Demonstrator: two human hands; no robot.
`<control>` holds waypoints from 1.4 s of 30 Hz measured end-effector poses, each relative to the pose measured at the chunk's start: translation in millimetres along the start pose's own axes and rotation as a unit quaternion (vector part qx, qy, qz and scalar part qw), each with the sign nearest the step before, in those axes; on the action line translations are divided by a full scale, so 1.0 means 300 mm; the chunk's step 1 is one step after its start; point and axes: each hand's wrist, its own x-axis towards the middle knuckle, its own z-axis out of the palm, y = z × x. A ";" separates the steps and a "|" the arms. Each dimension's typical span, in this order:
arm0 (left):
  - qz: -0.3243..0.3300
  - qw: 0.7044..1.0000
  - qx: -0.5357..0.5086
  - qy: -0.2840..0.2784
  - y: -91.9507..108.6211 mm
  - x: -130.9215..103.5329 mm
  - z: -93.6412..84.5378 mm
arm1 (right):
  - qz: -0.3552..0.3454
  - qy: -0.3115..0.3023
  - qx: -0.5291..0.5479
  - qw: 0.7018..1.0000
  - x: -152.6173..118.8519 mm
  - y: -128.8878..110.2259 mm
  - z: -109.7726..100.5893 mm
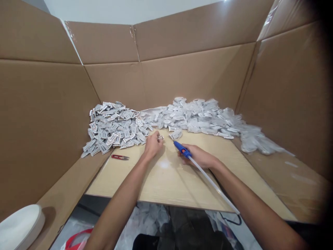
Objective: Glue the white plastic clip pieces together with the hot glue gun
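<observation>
Well, mid-frame my left hand (153, 146) pinches a tag (160, 137) — probably light, stiff, best held by its edges — while my right hand (199, 156) grips a glue gun (182, 149).

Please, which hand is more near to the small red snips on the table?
Left. The left hand is to the right of the small red snips and slightly beyond them; the right hand is further right, holding the blue tool.
</observation>
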 end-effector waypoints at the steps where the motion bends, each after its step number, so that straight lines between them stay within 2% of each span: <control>1: -0.026 0.997 -0.070 -0.005 -0.003 0.003 0.010 | -0.001 -0.002 -0.015 1.000 0.002 -0.007 0.006; 4: -0.124 0.953 -0.274 -0.029 -0.004 0.011 0.031 | -0.004 0.005 -0.075 0.997 0.010 -0.020 0.025; 6: -0.165 0.921 -0.352 -0.029 0.005 0.017 0.032 | -0.007 0.006 -0.099 0.995 0.014 -0.023 0.035; 10: -0.212 0.885 -0.414 -0.021 0.032 0.025 0.018 | 0.005 0.000 -0.078 0.997 0.012 -0.023 0.036; 13: -0.230 0.877 -0.423 -0.008 0.038 0.024 0.017 | 0.020 0.025 -0.036 0.999 0.004 -0.014 0.026; 17: -0.210 0.880 -0.426 -0.003 0.021 0.018 0.038 | 0.014 0.085 0.046 0.995 0.002 0.022 0.019; 21: -0.176 0.875 -0.449 -0.043 0.022 0.007 0.055 | 0.023 0.178 0.100 0.979 0.021 0.056 0.034; 25: -0.166 0.872 -0.451 -0.086 0.058 -0.015 0.059 | 0.031 0.252 0.128 0.959 0.043 0.055 0.051; 29: -0.150 0.834 -0.517 -0.116 0.096 -0.037 0.074 | 0.048 0.291 0.169 0.940 0.050 0.031 0.060; 34: -0.111 0.798 -0.575 -0.144 0.112 -0.049 0.104 | 0.074 0.353 0.190 0.913 0.060 0.026 0.089; 37: -0.088 0.794 -0.582 -0.149 0.119 -0.052 0.112 | 0.086 0.379 0.171 0.905 0.066 0.030 0.098; 42: -0.078 0.808 -0.563 -0.158 0.135 -0.056 0.110 | 0.123 0.390 0.136 0.903 0.063 0.025 0.090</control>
